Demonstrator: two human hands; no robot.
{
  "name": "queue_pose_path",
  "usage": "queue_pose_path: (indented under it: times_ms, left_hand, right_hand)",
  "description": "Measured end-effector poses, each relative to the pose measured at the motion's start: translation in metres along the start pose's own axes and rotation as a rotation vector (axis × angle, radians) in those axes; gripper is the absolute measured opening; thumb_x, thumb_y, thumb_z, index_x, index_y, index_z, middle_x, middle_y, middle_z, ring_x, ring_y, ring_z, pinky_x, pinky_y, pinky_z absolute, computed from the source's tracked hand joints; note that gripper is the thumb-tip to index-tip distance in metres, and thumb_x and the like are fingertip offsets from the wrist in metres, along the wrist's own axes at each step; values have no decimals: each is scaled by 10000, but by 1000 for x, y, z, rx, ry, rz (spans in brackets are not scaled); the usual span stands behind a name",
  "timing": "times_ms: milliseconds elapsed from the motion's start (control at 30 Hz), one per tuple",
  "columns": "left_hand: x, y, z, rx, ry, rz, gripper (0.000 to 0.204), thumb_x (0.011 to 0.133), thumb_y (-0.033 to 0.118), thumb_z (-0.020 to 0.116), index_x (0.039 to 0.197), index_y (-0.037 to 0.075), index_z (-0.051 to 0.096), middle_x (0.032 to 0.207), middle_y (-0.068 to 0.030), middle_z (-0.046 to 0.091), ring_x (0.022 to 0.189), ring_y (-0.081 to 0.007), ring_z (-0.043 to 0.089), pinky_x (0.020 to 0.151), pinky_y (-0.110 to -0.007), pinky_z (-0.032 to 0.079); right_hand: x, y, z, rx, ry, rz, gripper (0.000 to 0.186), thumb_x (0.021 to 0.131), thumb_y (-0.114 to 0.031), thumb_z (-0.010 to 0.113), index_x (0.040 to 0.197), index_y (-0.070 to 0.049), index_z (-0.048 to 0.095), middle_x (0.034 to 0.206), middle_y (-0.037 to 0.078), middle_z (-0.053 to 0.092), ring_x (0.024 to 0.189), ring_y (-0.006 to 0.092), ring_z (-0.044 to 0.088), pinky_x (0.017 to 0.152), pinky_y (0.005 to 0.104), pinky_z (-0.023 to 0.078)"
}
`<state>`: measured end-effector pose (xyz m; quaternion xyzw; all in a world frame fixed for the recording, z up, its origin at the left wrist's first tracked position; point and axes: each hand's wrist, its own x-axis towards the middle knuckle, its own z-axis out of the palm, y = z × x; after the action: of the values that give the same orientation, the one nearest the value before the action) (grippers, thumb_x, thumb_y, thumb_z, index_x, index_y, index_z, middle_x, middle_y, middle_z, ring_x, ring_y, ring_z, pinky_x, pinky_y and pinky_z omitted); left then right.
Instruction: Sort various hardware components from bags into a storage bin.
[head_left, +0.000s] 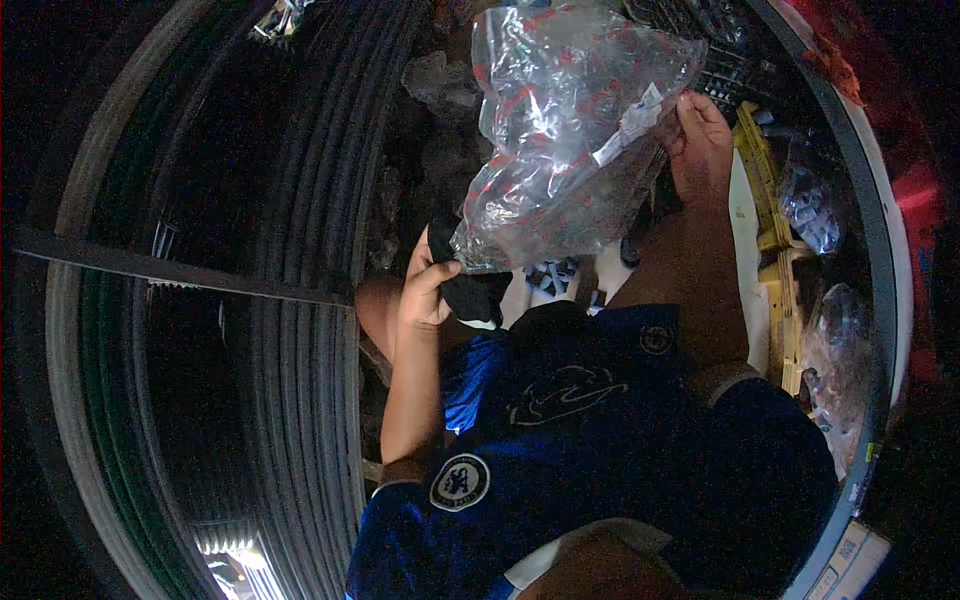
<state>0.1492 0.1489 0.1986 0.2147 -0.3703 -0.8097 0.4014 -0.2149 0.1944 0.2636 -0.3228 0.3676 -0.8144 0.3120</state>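
A large clear plastic bag [560,110] with red print hangs stretched out between my hands, crumpled and shiny. My right hand [703,145] pinches its edge at the upper right, beside a white label [630,125]. Lower down, my left hand [430,285] is closed with its thumb on top, at the bag's lower left corner. A black, soft-looking item [468,290], perhaps cloth, is gripped in that same hand and touches the bag. Whether part of it lies inside the bag I cannot tell.
Small grey pieces [550,280] lie below the bag. Along the right stand yellow crates [780,300], with filled clear bags [810,210] next to them. Ribbed dark panels [310,200] rise on the left, crossed by a bar [180,278]. Dim light hides much of the surroundings.
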Motion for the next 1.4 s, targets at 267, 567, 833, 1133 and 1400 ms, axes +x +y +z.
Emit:
queue_pose_path:
  times_ms: [267, 567, 833, 1133, 1400]
  left_hand:
    - [4, -11, -8, 589, 356, 186, 208, 898, 121, 662, 1054, -3, 604, 952, -20, 611, 872, -108, 551, 775, -273, 465]
    - [6, 33, 57, 755, -37, 692, 544, 639, 357, 874, 926, -21, 608, 864, -21, 593, 812, -111, 529, 752, -261, 439]
    - [-3, 28, 94, 771, 30, 476, 141, 804, 47, 764, 903, -15, 685, 839, 10, 671, 768, -47, 565, 717, -202, 451]
    - [-8, 50, 50, 487, 412, 629, 120, 894, 113, 689, 933, -1, 692, 891, -38, 690, 760, -75, 579, 713, -222, 464]
    - [-8, 47, 31, 294, 589, 792, 103, 903, 91, 675, 913, -11, 668, 878, -38, 673, 756, -76, 565, 718, -220, 453]
  right_hand:
    - [-3, 10, -6, -40, -137, 48, 216, 984, -182, 540, 1106, -5, 535, 1018, 84, 636, 856, 156, 626, 730, 257, 513]
    - [-4, 25, -3, -325, -190, -22, 240, 945, -178, 615, 1111, -5, 603, 998, 71, 658, 888, 153, 631, 771, 275, 506]
    - [-6, 21, 8, -522, -132, -160, 201, 936, -168, 635, 1049, -2, 635, 929, 28, 655, 819, 91, 589, 750, 246, 472]
    - [-34, 57, -34, -631, -80, 290, 404, 1040, -338, 392, 1243, -20, 536, 1115, 132, 627, 1031, 220, 605, 913, 351, 492]
    - [-151, 123, -9, 231, -517, 1204, 508, 1026, -394, 378, 1411, -67, 326, 1336, 233, 495, 1150, 374, 562, 899, 499, 499]
